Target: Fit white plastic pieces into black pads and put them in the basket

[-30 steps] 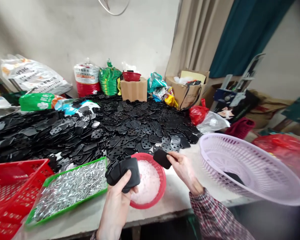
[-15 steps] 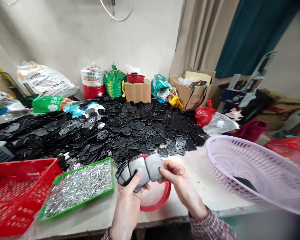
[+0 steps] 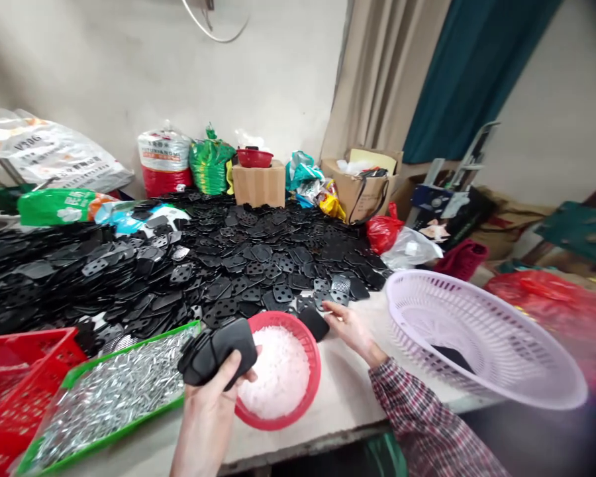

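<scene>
A fanned stack of black plastic plates (image 3: pixel 223 351) is in my left hand (image 3: pixel 211 391), thumb on top and fingers beneath. It sits left of a red bowl (image 3: pixel 315 371) full of small white pieces. My right hand (image 3: pixel 352 329) pinches the edge of a single black plate (image 3: pixel 314 322), just past the bowl's right rim. Behind both hands spreads a large heap of black plates (image 3: pixel 258 255), many with round holes. On the left, close to my left hand, a green tray (image 3: pixel 124 444) holds many small silver metal pins.
A lilac basket (image 3: pixel 541 377) with a black piece in it stands at the right. A red crate (image 3: pixel 24 371) sits at the far left. Sacks, a cardboard box (image 3: pixel 259 185) and plastic bags line the back of the table.
My right hand has moved away from the stack and now has a single plate. The stack has moved left and shows black faces instead of grey-lit ones. The view has shifted right.
</scene>
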The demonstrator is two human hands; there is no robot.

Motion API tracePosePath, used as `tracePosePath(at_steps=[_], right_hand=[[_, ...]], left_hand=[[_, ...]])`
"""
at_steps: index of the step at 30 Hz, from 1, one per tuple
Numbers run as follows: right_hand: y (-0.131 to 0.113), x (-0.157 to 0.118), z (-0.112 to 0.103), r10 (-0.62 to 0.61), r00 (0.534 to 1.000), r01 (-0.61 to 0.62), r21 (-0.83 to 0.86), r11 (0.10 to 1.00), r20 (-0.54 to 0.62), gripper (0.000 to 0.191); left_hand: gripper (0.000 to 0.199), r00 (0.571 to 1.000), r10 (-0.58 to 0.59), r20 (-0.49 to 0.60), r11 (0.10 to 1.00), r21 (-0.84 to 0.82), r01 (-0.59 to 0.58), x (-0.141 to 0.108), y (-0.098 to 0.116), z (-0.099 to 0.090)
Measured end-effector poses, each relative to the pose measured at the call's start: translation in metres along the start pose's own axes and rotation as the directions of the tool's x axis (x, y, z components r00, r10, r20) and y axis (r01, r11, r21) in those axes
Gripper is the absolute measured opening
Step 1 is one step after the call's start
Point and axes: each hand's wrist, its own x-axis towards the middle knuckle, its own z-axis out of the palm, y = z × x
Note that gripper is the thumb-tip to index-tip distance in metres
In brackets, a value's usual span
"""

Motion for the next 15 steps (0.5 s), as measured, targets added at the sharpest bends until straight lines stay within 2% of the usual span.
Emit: tracePosePath(at_steps=[4, 7, 9, 12, 15], right_hand=[[-0.003, -0.002, -0.001, -0.028, 0.998, 0.038, -0.232, 0.972, 0.049, 0.04], [-0.008, -0.007, 0.014, -0.068, 0.993, 0.098, -0.36, 0.928, 0.096, 0.056], [-0.011, -0.003, 0.027, -0.084, 0.991, 0.119, -0.421, 0.899, 0.102, 0.052], [-0.017, 0.017, 0.04, -0.104, 0.99, 0.136, -0.474, 0.87, 0.094, 0.039], [-0.027, 0.046, 0.042, -0.114, 0.99, 0.138, -0.497, 0.857, 0.079, 0.034]], left_hand=[[0.024, 0.999, 0.009, 0.031, 0.999, 0.044, -0.011, 0.0, -0.003, -0.002], [0.023, 0.998, -0.008, 0.057, 0.999, 0.034, 0.006, -0.002, -0.009, 0.001], [0.023, 0.998, -0.006, 0.069, 0.999, 0.032, 0.004, -0.004, -0.012, 0.003], [0.022, 0.998, -0.011, 0.062, 0.998, 0.055, 0.007, -0.004, -0.014, 0.005], [0.024, 0.999, -0.018, 0.032, 0.998, 0.057, 0.016, -0.005, -0.012, 0.005]])
